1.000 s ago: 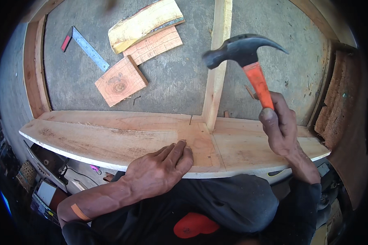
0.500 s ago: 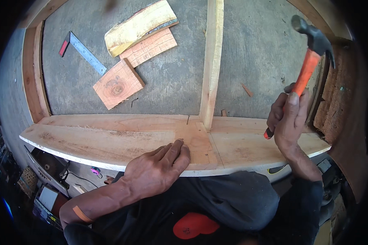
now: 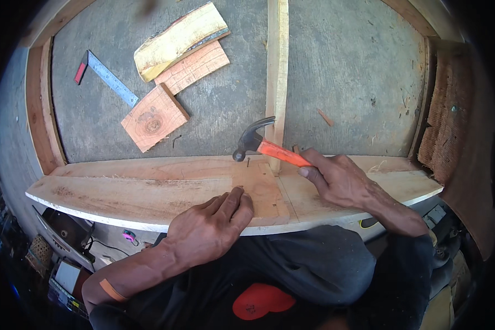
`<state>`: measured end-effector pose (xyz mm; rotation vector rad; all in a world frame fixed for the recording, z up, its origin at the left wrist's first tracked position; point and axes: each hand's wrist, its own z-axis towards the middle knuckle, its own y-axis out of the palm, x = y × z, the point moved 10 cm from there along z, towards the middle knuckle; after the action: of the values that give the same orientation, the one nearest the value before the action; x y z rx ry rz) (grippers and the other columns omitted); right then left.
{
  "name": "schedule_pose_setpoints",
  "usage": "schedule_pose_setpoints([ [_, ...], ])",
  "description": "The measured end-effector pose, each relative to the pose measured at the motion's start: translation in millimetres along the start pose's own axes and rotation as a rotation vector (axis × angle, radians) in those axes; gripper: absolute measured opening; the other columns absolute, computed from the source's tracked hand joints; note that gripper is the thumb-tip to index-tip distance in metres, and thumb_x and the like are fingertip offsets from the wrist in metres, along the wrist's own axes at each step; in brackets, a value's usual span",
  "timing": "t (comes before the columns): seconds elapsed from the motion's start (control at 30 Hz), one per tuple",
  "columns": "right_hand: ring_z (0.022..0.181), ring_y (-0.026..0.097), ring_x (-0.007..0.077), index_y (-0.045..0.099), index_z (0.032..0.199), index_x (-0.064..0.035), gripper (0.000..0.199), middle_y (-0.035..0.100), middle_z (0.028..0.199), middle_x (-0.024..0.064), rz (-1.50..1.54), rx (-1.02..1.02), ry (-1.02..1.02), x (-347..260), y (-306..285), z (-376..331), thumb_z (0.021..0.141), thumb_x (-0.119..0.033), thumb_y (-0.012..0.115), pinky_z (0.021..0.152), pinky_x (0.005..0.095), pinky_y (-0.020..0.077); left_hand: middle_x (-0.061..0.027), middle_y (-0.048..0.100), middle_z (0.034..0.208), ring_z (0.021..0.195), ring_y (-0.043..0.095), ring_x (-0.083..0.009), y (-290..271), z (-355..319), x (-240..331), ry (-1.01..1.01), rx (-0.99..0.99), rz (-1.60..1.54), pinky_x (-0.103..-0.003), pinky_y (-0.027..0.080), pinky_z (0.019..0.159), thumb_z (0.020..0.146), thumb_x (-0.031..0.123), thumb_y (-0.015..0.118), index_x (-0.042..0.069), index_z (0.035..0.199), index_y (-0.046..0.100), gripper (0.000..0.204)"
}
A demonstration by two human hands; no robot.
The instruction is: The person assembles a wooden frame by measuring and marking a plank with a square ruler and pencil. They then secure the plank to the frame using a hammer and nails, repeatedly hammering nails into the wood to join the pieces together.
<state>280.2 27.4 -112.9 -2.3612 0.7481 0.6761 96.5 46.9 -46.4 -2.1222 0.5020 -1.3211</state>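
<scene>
Centrally, one claw hammer with a dark metal head and an orange handle (image 3: 283,152), held above a long pale wooden plank with a whitish front edge (image 3: 121,190); claw pointing away from the person, striking face just left of the nail, a narrow gap showing between.

Item: one slim dark nail (image 3: 248,162), upright in the wood near the plank's far side.

Item: right hand (image 3: 341,179), closed firmly round the hammer's handle, thumb laid along it.

Item: left hand (image 3: 212,223), palm down and grasping nothing, fingers together and resting on the plank; fingertips on a smooth pinkish wooden section (image 3: 264,190), nearer the person than the nail.

Item: one straight pale wooden batten (image 3: 278,71), running away from the plank over a weathered grey panel (image 3: 346,60).

On the panel, left of the batten: one metal try square with a red-and-black stock (image 3: 113,81); one squarish knotted wood block (image 3: 154,118), touching the square's blade end or just beside it; one bark-edged yellowish offcut (image 3: 181,41), overlapping a flat pinkish offcut (image 3: 195,66).

Right of the batten: one reddish wood sliver (image 3: 325,117).
</scene>
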Motion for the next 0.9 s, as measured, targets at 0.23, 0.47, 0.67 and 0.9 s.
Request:
schedule_pose_setpoints([
  [0.23,0.047,0.049,0.0123,0.052,0.114,-0.0039,0.024,0.052,0.065,0.0053,0.458,0.468,-0.163,23.0,-55.8,-10.1,0.111,-0.027,0.048,0.048,0.0364,0.0412,-0.0286,0.067,0.122,0.102,0.074,-0.0311,-0.5,-0.5,1.3,-0.013,0.019,0.010,-0.034,0.063,0.079,0.082,0.009,0.065,-0.004,0.118,0.057,0.040],
  [0.47,0.057,0.061,0.0374,0.053,0.126,0.0010,0.030,0.062,0.071,0.0183,0.257,0.540,-0.188,2.7,-81.0,-17.8,0.106,-0.021,0.054,0.052,0.0443,0.0464,-0.0286,0.067,0.121,0.101,0.075,-0.0312,1.0,-7.4,1.4,-0.039,0.050,-0.003,-0.035,0.064,0.079,0.081,0.010,0.065,-0.004,0.118,0.057,0.041],
  [0.67,0.057,0.064,0.0400,0.051,0.130,-0.0002,0.032,0.065,0.072,0.0210,-0.165,0.223,-0.288,2.5,-25.2,-12.3,0.105,-0.020,0.055,0.054,0.0461,0.0508,-0.0263,0.065,0.129,0.106,0.073,-0.0322,6.1,-10.8,1.3,0.023,-0.036,0.010,-0.035,0.064,0.080,0.072,0.016,0.076,-0.004,0.125,0.055,0.060],
  [0.9,0.060,0.067,0.0406,0.051,0.130,-0.0001,0.031,0.066,0.075,0.0226,-0.052,0.257,-0.241,21.3,-26.8,-6.1,0.106,-0.019,0.055,0.054,0.0448,0.0507,-0.0278,0.068,0.121,0.103,0.075,-0.0314,-1.9,4.7,2.0,-0.009,0.020,0.034,-0.034,0.064,0.077,0.083,0.011,0.064,-0.004,0.117,0.058,0.038],
])
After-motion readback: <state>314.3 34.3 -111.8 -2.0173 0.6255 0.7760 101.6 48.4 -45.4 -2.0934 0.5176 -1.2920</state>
